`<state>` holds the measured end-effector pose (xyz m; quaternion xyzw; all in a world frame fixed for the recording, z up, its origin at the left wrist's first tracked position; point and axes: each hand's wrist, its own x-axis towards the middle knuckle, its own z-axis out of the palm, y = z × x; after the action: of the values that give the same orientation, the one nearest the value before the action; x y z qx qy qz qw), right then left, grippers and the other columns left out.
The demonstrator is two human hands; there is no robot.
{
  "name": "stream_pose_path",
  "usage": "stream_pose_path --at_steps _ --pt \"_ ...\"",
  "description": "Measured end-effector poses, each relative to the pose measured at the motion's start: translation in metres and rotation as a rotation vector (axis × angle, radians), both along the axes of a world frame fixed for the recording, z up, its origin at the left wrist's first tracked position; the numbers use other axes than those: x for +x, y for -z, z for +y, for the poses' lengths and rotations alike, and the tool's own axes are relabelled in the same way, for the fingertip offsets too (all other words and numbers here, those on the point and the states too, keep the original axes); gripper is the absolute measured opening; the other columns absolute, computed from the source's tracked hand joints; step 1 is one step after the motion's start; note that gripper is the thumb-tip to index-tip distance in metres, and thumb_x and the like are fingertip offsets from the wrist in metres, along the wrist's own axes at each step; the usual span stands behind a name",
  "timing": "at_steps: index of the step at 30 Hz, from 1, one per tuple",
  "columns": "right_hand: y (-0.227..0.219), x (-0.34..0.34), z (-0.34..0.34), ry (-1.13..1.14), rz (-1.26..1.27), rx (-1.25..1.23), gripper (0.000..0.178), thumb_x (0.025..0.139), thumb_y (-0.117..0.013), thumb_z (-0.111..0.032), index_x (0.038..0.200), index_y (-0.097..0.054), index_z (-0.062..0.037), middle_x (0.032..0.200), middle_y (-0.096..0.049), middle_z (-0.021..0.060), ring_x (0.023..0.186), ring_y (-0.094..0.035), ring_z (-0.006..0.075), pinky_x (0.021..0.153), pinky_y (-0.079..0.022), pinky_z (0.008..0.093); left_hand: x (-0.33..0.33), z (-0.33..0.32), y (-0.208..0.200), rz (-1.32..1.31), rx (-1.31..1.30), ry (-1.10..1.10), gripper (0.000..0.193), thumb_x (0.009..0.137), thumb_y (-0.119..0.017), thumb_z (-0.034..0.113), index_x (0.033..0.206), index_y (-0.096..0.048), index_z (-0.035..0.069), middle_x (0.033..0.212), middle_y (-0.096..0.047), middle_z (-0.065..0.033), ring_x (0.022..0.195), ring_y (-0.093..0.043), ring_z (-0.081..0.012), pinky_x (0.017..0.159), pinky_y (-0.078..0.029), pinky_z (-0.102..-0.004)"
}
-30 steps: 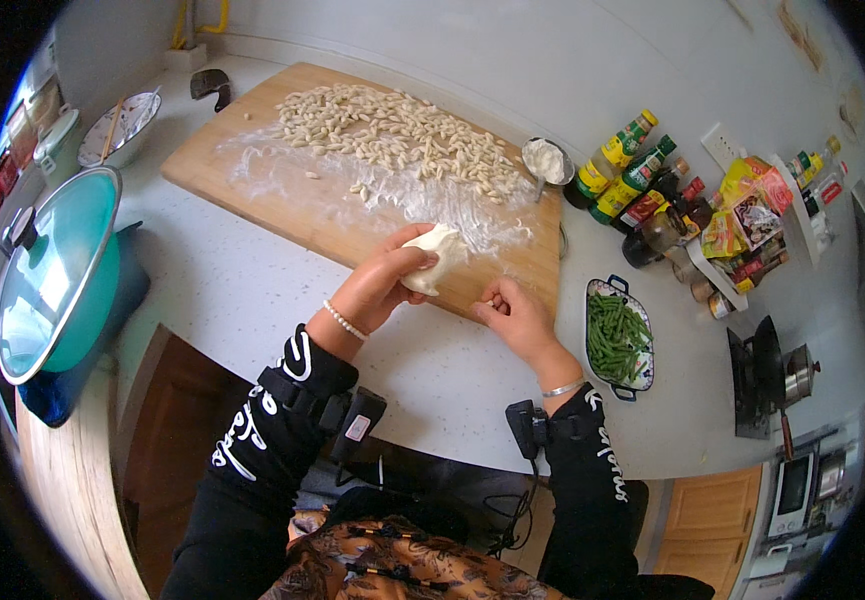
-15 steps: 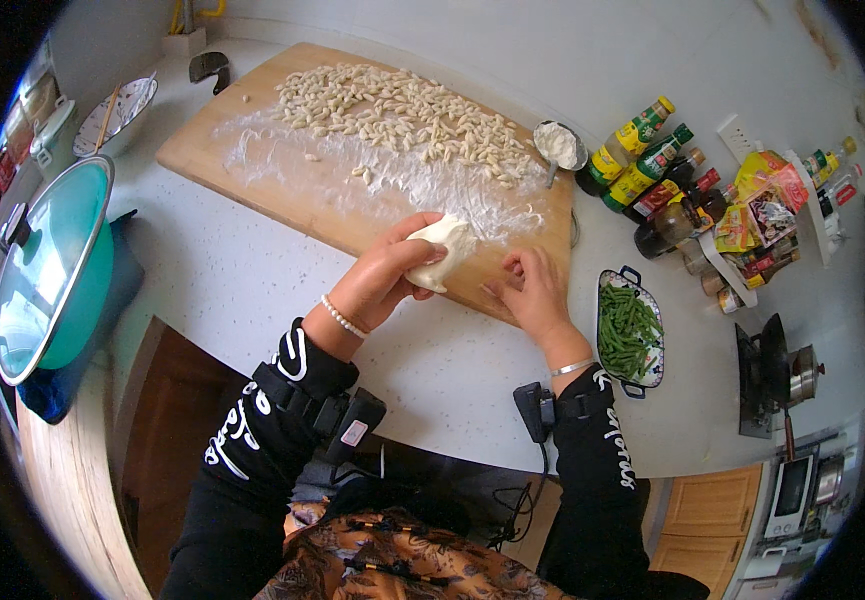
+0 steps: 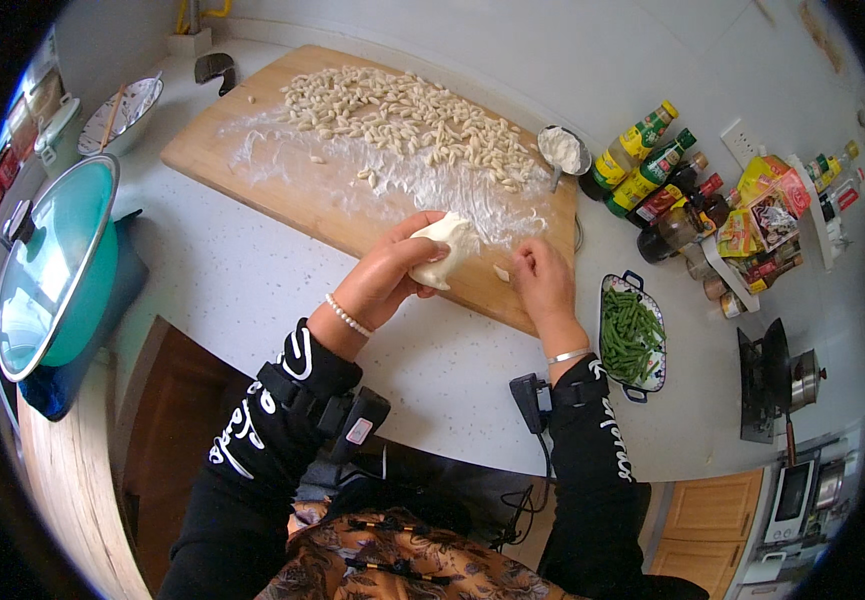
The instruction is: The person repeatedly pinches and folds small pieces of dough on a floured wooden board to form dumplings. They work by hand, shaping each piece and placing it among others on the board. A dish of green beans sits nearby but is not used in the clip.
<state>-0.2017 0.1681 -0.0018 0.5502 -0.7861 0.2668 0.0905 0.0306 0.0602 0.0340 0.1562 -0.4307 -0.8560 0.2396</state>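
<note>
My left hand [image 3: 388, 268] is closed around a smooth lump of white dough [image 3: 449, 248] above the near edge of a wooden board [image 3: 202, 140]. To its right, my right hand [image 3: 546, 285] is over the board's near right part, fingers curled in; whether anything is between them is hidden. Just left of those fingers a small flat bit of dough [image 3: 501, 272] lies on the wood. Many small shaped dough pieces [image 3: 402, 110] cover the far part of the board, with white flour [image 3: 422, 195] smeared in front of them.
A metal scoop of flour [image 3: 560, 150] rests at the board's right corner. Nearby are sauce bottles [image 3: 642, 160] and a dish of cut green beans [image 3: 632, 335]. On the left stand a teal basin [image 3: 82, 310] under a glass lid [image 3: 57, 265] and a bowl with chopsticks [image 3: 122, 115].
My right hand has moved slightly right and its fingers have curled in. A small bit of dough now shows on the board beside it. The left hand keeps its grip on the dough.
</note>
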Motion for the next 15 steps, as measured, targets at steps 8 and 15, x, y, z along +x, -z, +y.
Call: stream_pose_path --at_steps 8,15 --pt "-0.03 -0.007 0.015 0.029 -0.795 0.376 0.033 0.099 -0.044 -0.031 0.094 -0.06 -0.0031 0.085 -0.067 0.0088 0.074 -0.063 0.0152 0.061 -0.047 0.0302 -0.001 0.004 -0.002 0.008 0.05 -0.07 0.043 0.084 -0.056 0.015 0.125 -0.048 0.007 0.092 -0.058 -0.0019 0.073 -0.053 -0.0095 0.053 -0.04 -0.023" --pt "-0.022 0.028 -0.03 -0.251 -0.739 -0.345 0.036 0.101 -0.041 -0.032 0.126 -0.05 -0.0067 0.118 -0.058 0.004 0.084 -0.062 0.0111 0.068 -0.045 0.0217 0.0 0.001 -0.003 0.032 0.093 -0.105 0.043 0.083 -0.057 0.018 0.124 -0.049 0.008 0.093 -0.057 -0.0017 0.075 -0.054 -0.01 0.056 -0.042 -0.0234"
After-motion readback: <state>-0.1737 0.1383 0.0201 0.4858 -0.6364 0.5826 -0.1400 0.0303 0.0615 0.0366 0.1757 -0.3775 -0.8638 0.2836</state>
